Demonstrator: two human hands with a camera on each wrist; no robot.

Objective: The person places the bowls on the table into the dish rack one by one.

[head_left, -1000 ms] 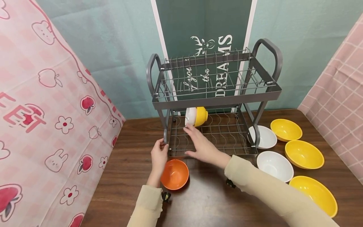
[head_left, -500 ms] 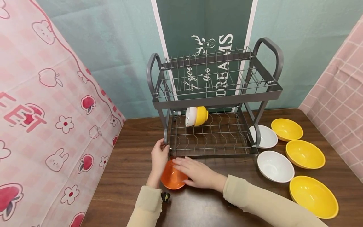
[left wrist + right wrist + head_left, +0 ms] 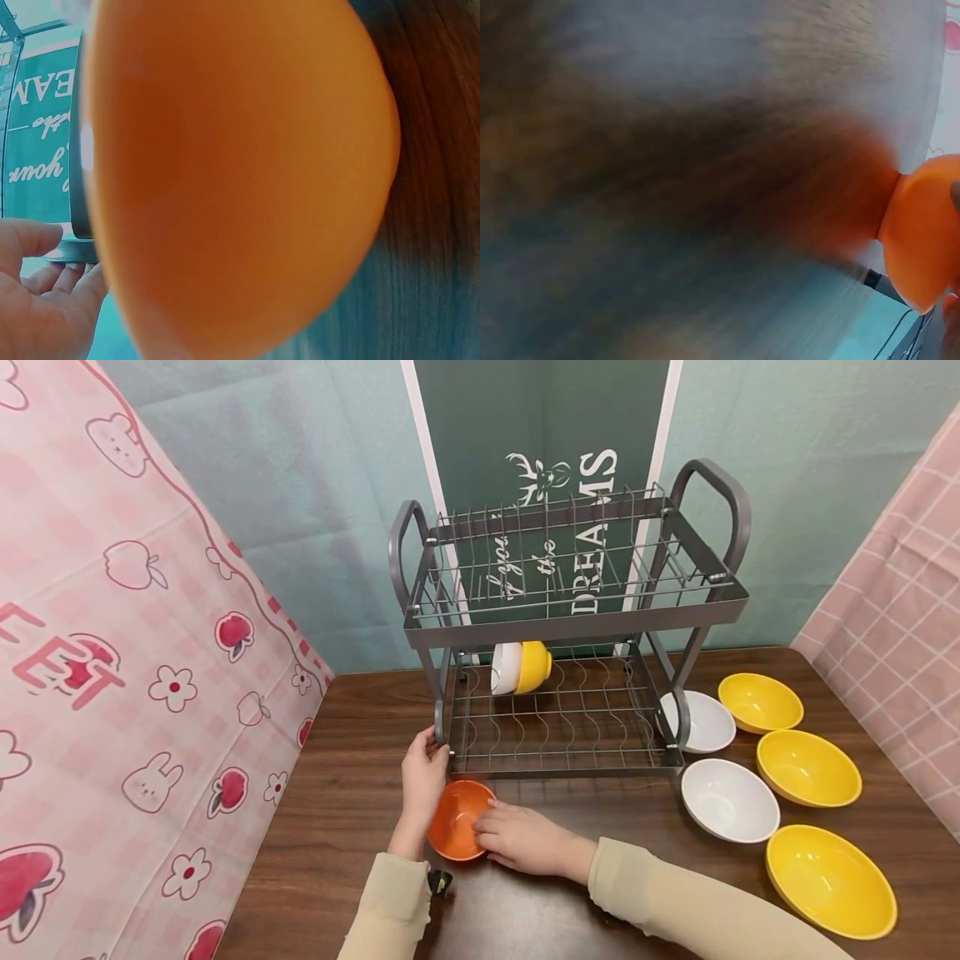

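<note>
My left hand (image 3: 422, 781) holds the lower left post of a grey two-tier dish rack (image 3: 573, 631), with thumb and fingers around it. Just in front of the rack, an orange bowl (image 3: 454, 827) rests on the table, and my right hand (image 3: 525, 841) grips its right rim, fingers over the inside. That same bowl (image 3: 240, 172) fills most of the left wrist view. In the right wrist view the bowl (image 3: 919, 232) appears at the right edge, with only bits of fingers showing. On the lower tier, a white bowl (image 3: 506, 667) and a yellow bowl (image 3: 535, 666) stand sideways, nested together.
Right of the rack, two white bowls (image 3: 730, 799) and several yellow bowls (image 3: 808, 768) sit on the wooden table (image 3: 315, 860). A pink patterned cloth (image 3: 150, 693) borders the left side, and a green cloth (image 3: 300, 485) hangs behind the rack.
My right hand has drawn back from the bowls on the lower tier, passed over the orange bowl and taken hold of its right rim. My left hand stays on the rack.
</note>
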